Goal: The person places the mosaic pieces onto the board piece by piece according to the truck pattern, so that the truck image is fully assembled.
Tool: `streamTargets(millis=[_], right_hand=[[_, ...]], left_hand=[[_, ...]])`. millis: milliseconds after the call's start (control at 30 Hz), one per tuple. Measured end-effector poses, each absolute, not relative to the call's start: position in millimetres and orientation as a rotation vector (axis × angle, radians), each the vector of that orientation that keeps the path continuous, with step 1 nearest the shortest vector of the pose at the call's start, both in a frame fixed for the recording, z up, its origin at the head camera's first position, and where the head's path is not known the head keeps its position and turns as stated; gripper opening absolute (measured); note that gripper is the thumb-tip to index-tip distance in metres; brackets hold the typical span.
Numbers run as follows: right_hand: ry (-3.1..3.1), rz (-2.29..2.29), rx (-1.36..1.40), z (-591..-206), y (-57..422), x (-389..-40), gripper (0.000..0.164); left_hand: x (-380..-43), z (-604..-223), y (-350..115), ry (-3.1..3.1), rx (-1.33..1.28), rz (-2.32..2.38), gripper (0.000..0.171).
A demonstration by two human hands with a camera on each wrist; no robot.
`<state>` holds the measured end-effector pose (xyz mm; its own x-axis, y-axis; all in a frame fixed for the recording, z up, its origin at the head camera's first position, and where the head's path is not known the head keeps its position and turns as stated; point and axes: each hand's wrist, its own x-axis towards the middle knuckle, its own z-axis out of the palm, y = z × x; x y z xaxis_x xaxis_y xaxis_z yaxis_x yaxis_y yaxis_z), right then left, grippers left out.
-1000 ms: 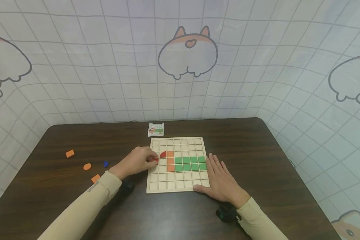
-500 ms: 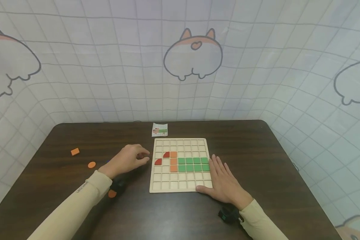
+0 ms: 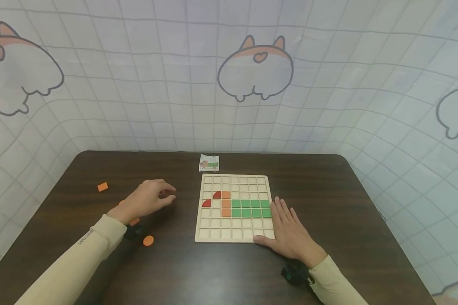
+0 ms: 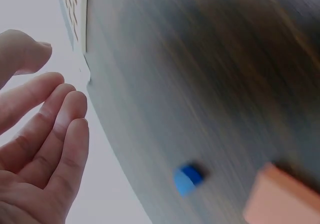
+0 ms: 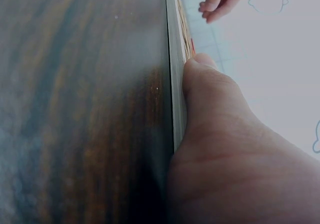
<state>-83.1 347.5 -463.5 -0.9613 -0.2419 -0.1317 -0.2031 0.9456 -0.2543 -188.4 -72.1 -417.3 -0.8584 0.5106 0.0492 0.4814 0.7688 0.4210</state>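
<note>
My left hand (image 3: 146, 199) hovers over the table left of the board, fingers loosely bent and apart from the thumb, holding nothing. Flat along the right edge of the wooden grid board (image 3: 215, 233) rests my right hand (image 3: 291, 231), its thumb at the board's front edge. Two red quarter-round tiles (image 3: 217, 195) sit in the board's left part, one a row lower and further left. Beside them stands a column of orange square tiles (image 3: 226, 203). Two rows of green square tiles (image 3: 246, 203) run from there to the right edge.
Behind the board lies a small pattern card (image 3: 209, 163). Loose on the left are an orange block (image 3: 102, 187) and an orange disc (image 3: 148, 240); other orange pieces are partly hidden by my left arm. The left wrist view shows a small blue piece (image 4: 188, 179).
My left hand has let go of a red quarter-round tile, now in the board's left column, and drawn back leftward. My right hand stays at the board's edge. The head view has shifted slightly.
</note>
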Motion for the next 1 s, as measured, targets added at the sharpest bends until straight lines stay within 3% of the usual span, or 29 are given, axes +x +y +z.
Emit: streamTargets(millis=[533,1000], right_hand=[[2.952,-0.372,-0.353,-463,348,-83,0.119],[2.966,-0.361,-0.359,-465,348,-83,0.119]], left_hand=[[-188,-408,-136,2.902,0.704,0.664,0.03],[-185,-421,-153,2.789,0.716,0.764,0.034]])
